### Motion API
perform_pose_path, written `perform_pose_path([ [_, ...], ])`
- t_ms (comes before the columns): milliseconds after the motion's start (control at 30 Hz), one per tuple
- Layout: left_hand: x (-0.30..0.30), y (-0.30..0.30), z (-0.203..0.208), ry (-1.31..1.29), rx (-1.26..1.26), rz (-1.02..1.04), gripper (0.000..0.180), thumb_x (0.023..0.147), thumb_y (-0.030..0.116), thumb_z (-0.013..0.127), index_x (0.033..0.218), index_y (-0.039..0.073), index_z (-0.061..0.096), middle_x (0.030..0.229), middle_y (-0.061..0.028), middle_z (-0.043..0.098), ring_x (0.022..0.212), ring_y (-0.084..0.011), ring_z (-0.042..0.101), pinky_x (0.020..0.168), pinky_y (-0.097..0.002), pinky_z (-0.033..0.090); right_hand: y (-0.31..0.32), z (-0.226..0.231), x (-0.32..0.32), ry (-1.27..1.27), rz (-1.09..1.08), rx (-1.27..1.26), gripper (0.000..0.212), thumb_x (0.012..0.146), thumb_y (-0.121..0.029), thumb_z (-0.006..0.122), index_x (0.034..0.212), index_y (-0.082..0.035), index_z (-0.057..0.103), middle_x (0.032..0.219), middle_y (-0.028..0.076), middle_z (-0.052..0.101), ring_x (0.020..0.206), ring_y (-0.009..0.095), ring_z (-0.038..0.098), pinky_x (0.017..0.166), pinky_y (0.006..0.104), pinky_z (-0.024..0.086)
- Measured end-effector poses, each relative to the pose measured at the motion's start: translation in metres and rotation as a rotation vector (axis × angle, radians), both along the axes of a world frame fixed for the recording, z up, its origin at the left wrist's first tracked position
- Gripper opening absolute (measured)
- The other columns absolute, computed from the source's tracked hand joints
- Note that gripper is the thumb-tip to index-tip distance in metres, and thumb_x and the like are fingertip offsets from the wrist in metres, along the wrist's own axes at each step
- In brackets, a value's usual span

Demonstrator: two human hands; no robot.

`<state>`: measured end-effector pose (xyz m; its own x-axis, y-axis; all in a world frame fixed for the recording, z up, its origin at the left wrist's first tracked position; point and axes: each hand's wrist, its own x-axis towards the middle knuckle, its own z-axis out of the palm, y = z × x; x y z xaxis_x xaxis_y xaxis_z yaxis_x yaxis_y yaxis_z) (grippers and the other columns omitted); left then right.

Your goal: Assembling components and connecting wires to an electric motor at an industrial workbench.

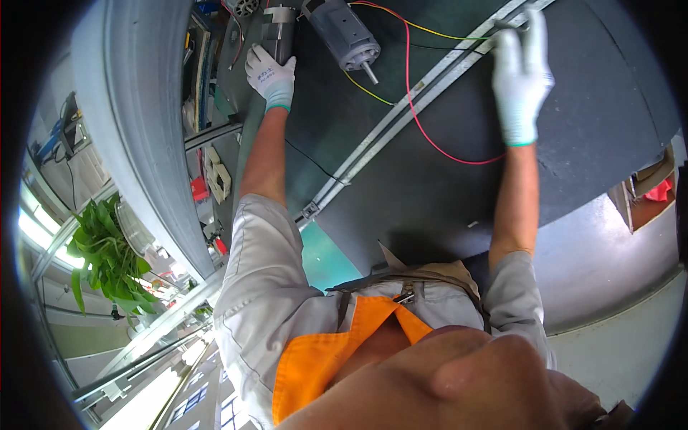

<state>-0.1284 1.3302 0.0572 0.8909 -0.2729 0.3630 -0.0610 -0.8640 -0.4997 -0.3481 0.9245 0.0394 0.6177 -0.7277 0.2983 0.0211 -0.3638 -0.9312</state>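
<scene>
My left hand (269, 77), in a white glove with a teal cuff, grips the lower end of a grey cylindrical motor (278, 30) at the far left of the dark work surface. To its right lies a larger grey motor (342, 34), its shaft toward me. My right hand (523, 93), gloved the same way, is at the far right beyond the metal rail. Its fingers close around a small dark thing (514, 26), mostly hidden, where the yellow-green wire (437, 33) and a black wire end. A red wire (410, 93) curves across between my hands.
A slotted metal rail (390, 118) crosses the dark mat (423, 193) diagonally. A thick grey post (132, 122) and a potted plant (107, 247) stand to the left. At the right edge is a cardboard box (648, 190) with something red in it.
</scene>
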Motion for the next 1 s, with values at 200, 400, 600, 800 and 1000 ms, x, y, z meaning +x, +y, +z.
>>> perform_pose_path([
  [200,0.013,0.020,0.007,0.130,-0.177,0.124,0.110,0.071,0.064,0.084,0.149,0.002,0.038,0.135,-0.0177,0.057,0.119,-0.0401,0.060,0.096,-0.0499,0.053,-0.043,-0.037,-0.008,-0.221,-0.200,0.313,0.045,0.105,-0.009,0.055,0.147,0.005,0.046,0.116,0.011,0.074,0.095,0.014,0.072,0.086,0.0268,0.058],
  [400,0.018,0.031,0.026,0.268,-0.267,0.054,0.086,0.078,0.066,0.076,0.131,0.002,0.056,0.126,-0.0202,0.060,0.116,-0.0375,0.063,0.093,-0.0505,0.053,-0.039,-0.040,-0.004,-0.058,-0.213,0.120,0.044,0.103,-0.009,0.058,0.145,0.003,0.050,0.110,0.009,0.077,0.093,0.011,0.073,0.084,0.0242,0.058],
  [600,-0.008,0.083,0.019,0.304,-0.417,0.057,0.084,0.080,0.064,0.076,0.129,-0.002,0.057,0.126,-0.0203,0.062,0.116,-0.0387,0.062,0.097,-0.0478,0.051,-0.038,-0.040,-0.004,-0.052,-0.197,0.107,0.043,0.103,-0.010,0.058,0.143,0.004,0.051,0.112,0.009,0.077,0.094,0.012,0.074,0.084,0.0243,0.058],
  [800,-0.045,0.107,0.026,0.329,-0.498,0.156,0.089,0.080,0.065,0.076,0.129,-0.007,0.060,0.129,-0.0268,0.063,0.121,-0.0409,0.061,0.103,-0.0467,0.048,-0.038,-0.043,-0.003,-0.136,-0.170,0.171,0.043,0.103,-0.010,0.057,0.143,0.006,0.050,0.112,0.013,0.076,0.095,0.015,0.074,0.085,0.0260,0.059],
  [1000,-0.066,0.118,0.025,0.310,-0.570,0.206,0.091,0.080,0.065,0.077,0.129,-0.010,0.061,0.127,-0.0298,0.065,0.121,-0.0418,0.061,0.104,-0.0466,0.047,-0.034,-0.034,-0.002,-0.106,-0.170,0.182,0.044,0.103,-0.009,0.057,0.144,0.006,0.049,0.112,0.014,0.076,0.095,0.015,0.073,0.086,0.0268,0.058],
])
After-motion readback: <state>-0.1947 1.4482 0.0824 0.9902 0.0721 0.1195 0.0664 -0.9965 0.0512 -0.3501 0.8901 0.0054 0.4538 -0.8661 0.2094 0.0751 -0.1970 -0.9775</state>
